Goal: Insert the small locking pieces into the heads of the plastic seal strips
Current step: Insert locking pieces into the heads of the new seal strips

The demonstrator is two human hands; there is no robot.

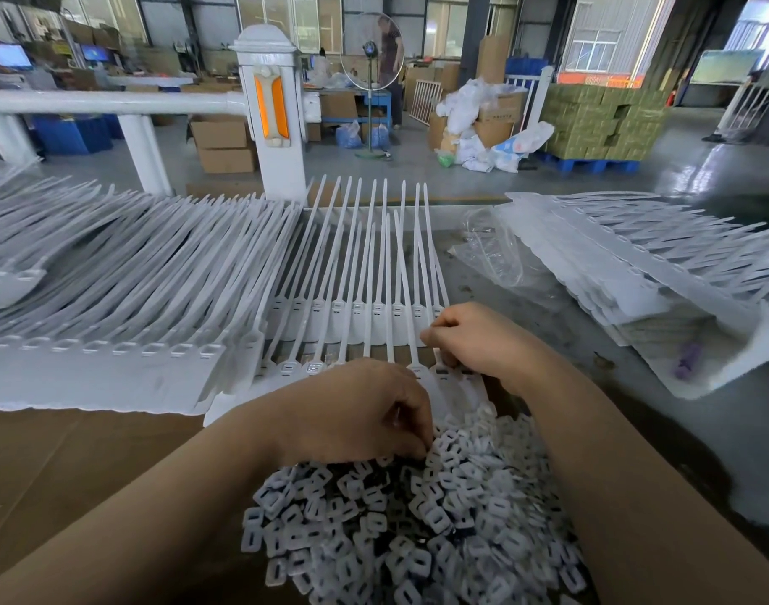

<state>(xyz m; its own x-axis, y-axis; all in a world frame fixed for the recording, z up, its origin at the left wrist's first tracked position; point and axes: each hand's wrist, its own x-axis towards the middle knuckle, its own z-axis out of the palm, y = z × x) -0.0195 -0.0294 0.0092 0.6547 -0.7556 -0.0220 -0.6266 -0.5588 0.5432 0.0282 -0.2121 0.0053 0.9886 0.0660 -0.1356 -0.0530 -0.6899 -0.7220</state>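
my left hand sits knuckles-up at the far edge of the heap of locking pieces, its fingers curled down into the small white square pieces – whether they have actually pinched one i cannot tell, since the fingertips are buried under the hand. the heap spreads over the near middle of the bench, between my two forearms, on the brown cardboard surface. my right hand is just beyond it, fingers curled and pinching at the head end of the near row of seal strips, right where the rightmost heads lie. those strips lie side by side in two overlapping rows in the middle of the bench, tails pointing to the far edge, flat heads toward me; several heads in the farther row show a small slotted insert, and a couple in the nearer row do as well. toward the left edge a big fanned stack of strips lies joined along a white band, their head holes open in a line. toward the right edge a second stack of joined strips rests at a slant, with a crumpled clear plastic bag between it and the middle rows. past the far edge stands a white post with an orange reflector – behind it cardboard boxes, a floor fan and a person standing.
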